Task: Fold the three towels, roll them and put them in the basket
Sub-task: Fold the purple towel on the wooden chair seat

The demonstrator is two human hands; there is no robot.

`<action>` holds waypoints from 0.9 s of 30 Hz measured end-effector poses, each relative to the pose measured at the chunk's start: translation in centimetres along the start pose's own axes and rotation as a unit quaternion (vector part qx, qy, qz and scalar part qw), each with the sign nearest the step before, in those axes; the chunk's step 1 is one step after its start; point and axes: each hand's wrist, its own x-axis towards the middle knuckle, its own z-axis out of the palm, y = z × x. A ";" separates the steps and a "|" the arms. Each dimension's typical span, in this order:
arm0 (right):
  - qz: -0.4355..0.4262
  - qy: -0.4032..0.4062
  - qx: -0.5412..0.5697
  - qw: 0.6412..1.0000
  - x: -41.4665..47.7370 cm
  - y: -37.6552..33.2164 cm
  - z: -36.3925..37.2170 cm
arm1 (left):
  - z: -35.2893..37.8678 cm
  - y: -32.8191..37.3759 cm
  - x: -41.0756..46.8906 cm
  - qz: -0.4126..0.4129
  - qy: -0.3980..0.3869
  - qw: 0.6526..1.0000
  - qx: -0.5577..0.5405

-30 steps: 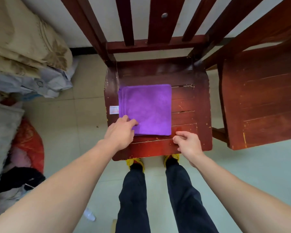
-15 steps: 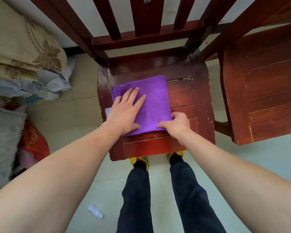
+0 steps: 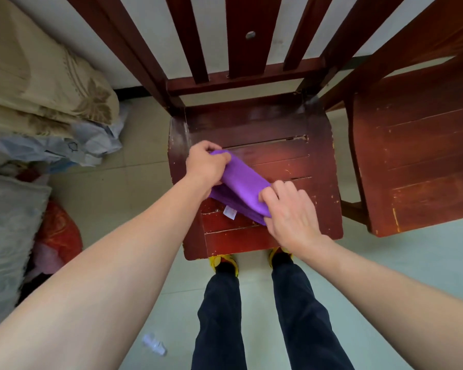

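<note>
Pale floor tiles (image 3: 134,198) are seen from above, with bundled bedding (image 3: 38,84) piled at the left. A dark red wooden chair (image 3: 278,156) is placed in the middle, and a second chair (image 3: 417,156) is set close beside it on the right. On the slatted seat a purple towel (image 3: 241,180) is laid, folded thick and partly turned over on itself at a slant. Its far end is pinched by the left hand (image 3: 206,164), fingers curled shut on the cloth; its near end is pressed and gripped by the right hand (image 3: 292,212). A small white label (image 3: 230,211) is shown beneath. The cloth is judged soft, light and limp, best held at both ends. Bare seat is left to the right; the front edge is close. No basket is seen.
</note>
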 end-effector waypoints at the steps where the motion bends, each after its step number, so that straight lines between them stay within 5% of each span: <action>1: -0.007 -0.016 -0.004 1.000 -0.6 -0.3 0.5 | -0.3 -1.0 -0.3 0.015 0.011 1.000 0.017; 6: 0.000 -0.069 -0.003 0.998 -2.0 -1.1 2.5 | -2.0 -5.3 -2.0 0.189 0.044 0.946 0.258; 10: 0.025 -0.082 -0.020 0.996 -0.9 -0.5 2.9 | -2.4 -6.0 -2.3 0.379 0.066 0.781 0.493; 12: 0.021 -0.093 -0.016 0.995 -0.1 0.1 2.9 | -2.0 -6.2 -2.4 0.406 0.004 0.744 0.530; 21: 0.037 -0.131 0.009 0.991 2.8 1.3 5.1 | -0.5 -8.8 -0.6 0.394 -0.016 0.714 0.579; 27: 0.072 -0.214 0.163 0.961 2.8 2.5 2.9 | -1.4 -6.3 -0.8 0.352 -0.057 0.746 0.563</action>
